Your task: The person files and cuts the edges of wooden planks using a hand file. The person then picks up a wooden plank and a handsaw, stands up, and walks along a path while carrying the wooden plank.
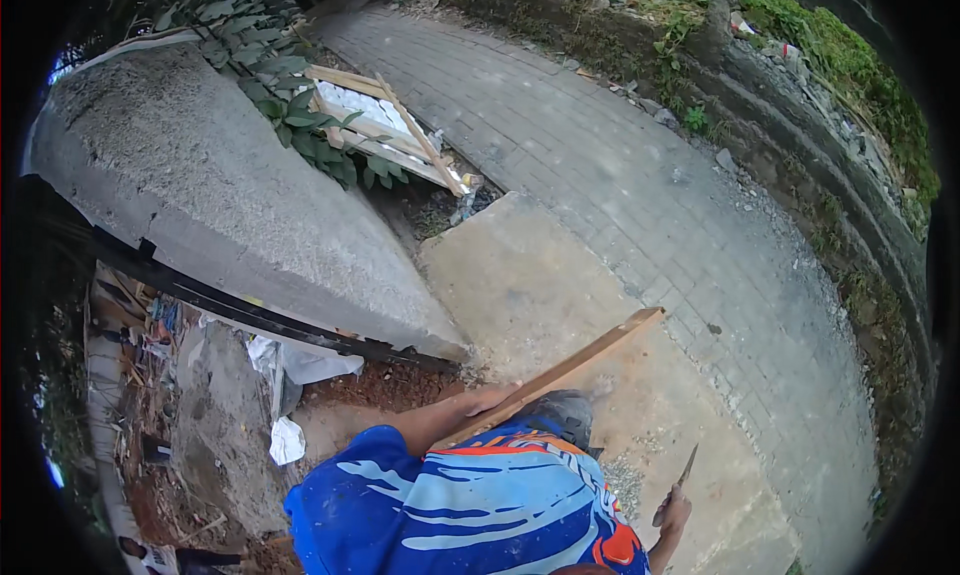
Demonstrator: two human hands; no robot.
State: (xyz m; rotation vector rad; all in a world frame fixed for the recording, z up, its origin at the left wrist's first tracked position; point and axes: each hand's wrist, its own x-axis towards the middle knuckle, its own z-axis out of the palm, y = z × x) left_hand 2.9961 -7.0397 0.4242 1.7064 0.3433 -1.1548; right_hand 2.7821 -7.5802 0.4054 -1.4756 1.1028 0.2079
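A long wooden plank [590, 355] slants from beside my body up to the right, over the pale concrete slab. My left hand [488, 400] is closed on its near part, with some fingers hidden at the wood. To the right, low in the view, my right hand [673, 510] grips a tool with a narrow, pointed blade [690, 463]. Its blade points up and away from me, apart from the plank; the exact kind cannot be made out. A dark shoe [568, 413] shows under the plank, in front of my blue patterned shirt.
A rough concrete wall [250, 205] rises on the left. Beyond the slab [520, 275] runs a paved path [640, 185]. A wooden frame with white packages [375, 115] leans near leafy plants. Loose gravel [625, 485] lies by my feet. Another person [165, 558] is at the lower left.
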